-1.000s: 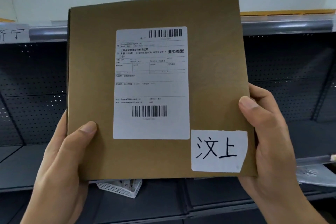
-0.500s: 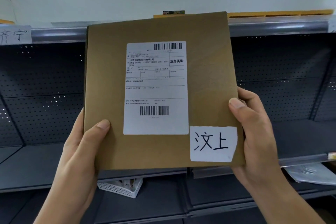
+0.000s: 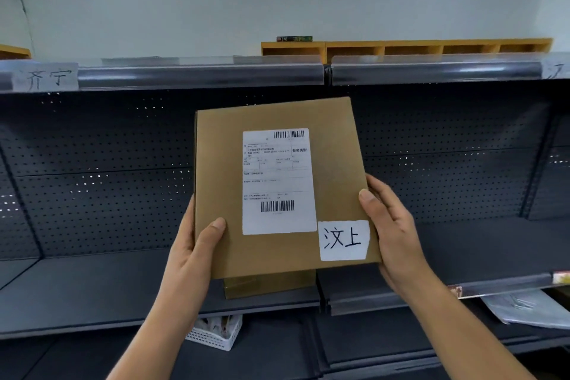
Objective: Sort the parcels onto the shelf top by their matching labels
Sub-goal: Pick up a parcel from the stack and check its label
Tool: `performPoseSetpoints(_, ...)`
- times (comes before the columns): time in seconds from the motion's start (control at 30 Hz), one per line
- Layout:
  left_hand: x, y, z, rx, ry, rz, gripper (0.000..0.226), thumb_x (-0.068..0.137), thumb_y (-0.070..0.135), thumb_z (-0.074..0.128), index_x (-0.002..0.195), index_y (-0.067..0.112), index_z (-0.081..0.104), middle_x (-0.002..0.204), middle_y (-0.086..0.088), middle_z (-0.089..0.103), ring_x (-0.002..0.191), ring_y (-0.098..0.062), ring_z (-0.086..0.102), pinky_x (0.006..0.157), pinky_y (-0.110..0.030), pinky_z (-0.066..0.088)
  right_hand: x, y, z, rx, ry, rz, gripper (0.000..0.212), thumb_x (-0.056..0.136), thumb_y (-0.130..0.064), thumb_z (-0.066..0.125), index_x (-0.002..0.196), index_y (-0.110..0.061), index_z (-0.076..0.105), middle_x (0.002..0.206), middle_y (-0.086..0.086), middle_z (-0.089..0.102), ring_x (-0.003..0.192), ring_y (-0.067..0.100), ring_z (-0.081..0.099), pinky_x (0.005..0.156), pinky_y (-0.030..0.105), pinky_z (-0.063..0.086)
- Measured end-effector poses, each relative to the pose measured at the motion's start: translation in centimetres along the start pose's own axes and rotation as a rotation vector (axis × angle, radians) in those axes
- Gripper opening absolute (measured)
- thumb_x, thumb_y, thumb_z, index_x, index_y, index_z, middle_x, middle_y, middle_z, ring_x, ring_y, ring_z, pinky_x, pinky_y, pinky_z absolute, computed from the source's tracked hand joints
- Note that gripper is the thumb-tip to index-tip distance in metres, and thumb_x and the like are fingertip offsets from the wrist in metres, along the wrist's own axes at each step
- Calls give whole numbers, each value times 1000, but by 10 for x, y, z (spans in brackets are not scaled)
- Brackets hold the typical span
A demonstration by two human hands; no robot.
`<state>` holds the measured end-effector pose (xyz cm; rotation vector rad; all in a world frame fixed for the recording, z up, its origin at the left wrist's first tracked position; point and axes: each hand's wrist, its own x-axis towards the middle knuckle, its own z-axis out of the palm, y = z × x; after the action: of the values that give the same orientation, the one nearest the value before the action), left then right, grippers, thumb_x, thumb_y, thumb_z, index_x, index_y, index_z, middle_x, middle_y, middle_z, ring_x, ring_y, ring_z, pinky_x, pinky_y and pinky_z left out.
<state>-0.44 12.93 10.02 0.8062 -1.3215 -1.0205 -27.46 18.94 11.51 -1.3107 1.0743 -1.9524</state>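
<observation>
Nearest, two bare forearms rise from the lower edge. The left hand (image 3: 197, 251) grips the lower left edge of a flat brown cardboard parcel (image 3: 277, 188), thumb pressed on its front face and fingers hidden behind. The right hand (image 3: 391, 231) clasps the lower right edge the same way, thumb on the front near the corner, fingers wrapped behind. The parcel is held upright in the air, facing the camera and tilted slightly, in front of the middle shelf bay.

On its face sits a white printed shipping label (image 3: 279, 182) with a barcode at top and bottom. At the lower right corner is a white handwritten tag (image 3: 344, 240) reading 汶上, just beside the right thumb.

Just behind and below the parcel, a second brown box (image 3: 268, 287) rests on the dark grey middle shelf (image 3: 92, 293). Below that shelf, a white perforated basket (image 3: 216, 335) stands on a lower level, and to the right lies a grey plastic mailer (image 3: 530, 308).

Farther back is the dark perforated back panel (image 3: 108, 170). Above, the shelf top's front rail (image 3: 200, 74) carries a paper sign (image 3: 46, 77) reading 济宁 at the left, and another paper sign (image 3: 556, 69), cut off by the frame, at the far right. On the shelf top to the right stands a yellow wooden divider rack (image 3: 431, 48) against the pale wall.
</observation>
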Motion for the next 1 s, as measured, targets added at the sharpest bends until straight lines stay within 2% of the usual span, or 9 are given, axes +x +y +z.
performPoseSetpoints(0.1, 2, -8, -5, 9, -2, -13, 55, 105, 30, 59, 157, 43, 47, 136, 20, 72, 117, 4, 70, 93, -19, 51, 1, 8, 4, -13, -14, 45, 34, 90, -41, 63, 124, -44, 67, 118, -9, 83, 108, 15, 80, 89, 33, 66)
performPoseSetpoints(0.27, 4, -16, -21, -3, 19, -15, 56, 104, 30, 60, 156, 45, 47, 133, 22, 73, 116, 2, 71, 93, -22, 53, -4, 11, 20, -75, -44, 79, 34, 97, -42, 55, 130, -48, 62, 124, -19, 80, 115, 5, 76, 91, 22, 62)
performPoseSetpoints(0.4, 7, -18, -29, -22, -1, -42, 58, 104, 32, 61, 158, 44, 45, 141, 17, 69, 123, -4, 69, 106, -35, 53, -9, 12, 30, -121, -32, 78, 40, 101, -46, 50, 141, -48, 55, 133, -19, 76, 123, 4, 72, 96, 21, 59)
performPoseSetpoints(0.5, 7, -17, -32, -16, -32, -41, 57, 105, 33, 59, 158, 46, 44, 140, 22, 69, 121, 2, 68, 103, -28, 50, -11, 9, 34, -134, -19, 65, 37, 104, -42, 49, 139, -45, 57, 130, -20, 77, 121, 3, 73, 93, 18, 59)
performPoseSetpoints(0.57, 6, -18, -34, -10, -40, -44, 57, 105, 34, 59, 158, 47, 44, 140, 24, 69, 123, 3, 67, 106, -29, 49, -11, 10, 34, -144, -14, 69, 37, 107, -39, 49, 142, -42, 58, 130, -18, 77, 121, 4, 73, 98, 21, 59)
performPoseSetpoints(0.63, 4, -19, -34, -11, -41, -60, 58, 105, 36, 59, 159, 49, 42, 142, 24, 68, 126, 2, 66, 108, -31, 49, -11, 11, 33, -152, -15, 79, 43, 107, -39, 50, 149, -36, 56, 134, -14, 77, 124, 8, 72, 107, 31, 57)
performPoseSetpoints(0.77, 0, -18, -28, -7, -58, -76, 60, 104, 38, 59, 160, 50, 39, 143, 26, 66, 124, 5, 66, 98, -20, 50, -8, 13, 27, -141, -1, 104, 53, 102, -44, 54, 154, -31, 54, 134, -9, 77, 123, 13, 74, 113, 46, 53)
performPoseSetpoints(0.9, -8, -20, -14, -17, -30, -109, 61, 102, 40, 62, 159, 50, 41, 143, 21, 67, 127, -5, 67, 102, -27, 53, -6, 14, 13, -120, -37, 107, 43, 102, -42, 55, 145, -40, 58, 131, -11, 79, 120, 15, 76, 110, 48, 55)
performPoseSetpoints(1.0, -18, -17, 4, -38, 6, -103, 60, 103, 36, 61, 159, 48, 42, 141, 20, 69, 118, 1, 71, 96, -21, 54, -11, 9, -9, -127, -147, 68, 47, 104, -39, 60, 150, -41, 52, 141, -11, 73, 131, 17, 69, 110, 43, 52)
